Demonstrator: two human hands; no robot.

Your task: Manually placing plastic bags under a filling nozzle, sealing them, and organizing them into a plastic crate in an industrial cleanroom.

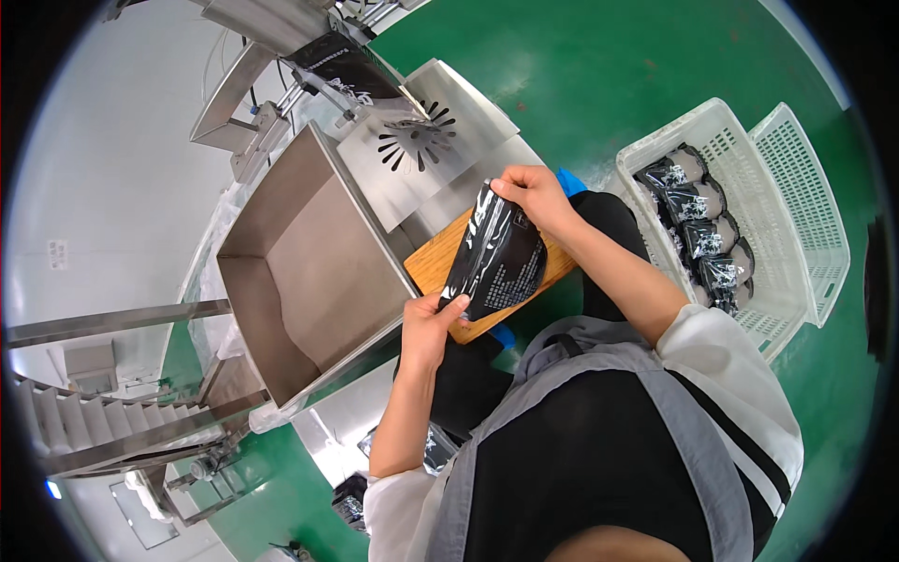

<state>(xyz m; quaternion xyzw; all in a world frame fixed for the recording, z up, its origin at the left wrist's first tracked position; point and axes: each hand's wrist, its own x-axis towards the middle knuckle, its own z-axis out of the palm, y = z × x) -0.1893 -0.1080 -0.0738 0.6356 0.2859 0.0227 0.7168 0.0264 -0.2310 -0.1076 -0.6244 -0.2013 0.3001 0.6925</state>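
A glossy black plastic pouch (pixel 494 253) with white print is held between my two hands, tilted above a wooden board (pixel 433 262) in front of me. The thumb of my left hand (pixel 433 328) presses on the pouch's near left corner, fingers closed behind it. My right hand (pixel 536 195) pinches the far upper corner, its thumb on the front. The pouch looks fairly flat, and what is inside cannot be seen. Parts of the fingers are hidden behind it.
On my left stands a deep metal tray (pixel 318 253). Beyond it, a machine holds another black pouch (pixel 345 66) above a slotted metal plate (pixel 417 140). A white plastic crate (pixel 782 187) at right contains several filled black pouches (pixel 702 234). The floor (pixel 599 56) is green.
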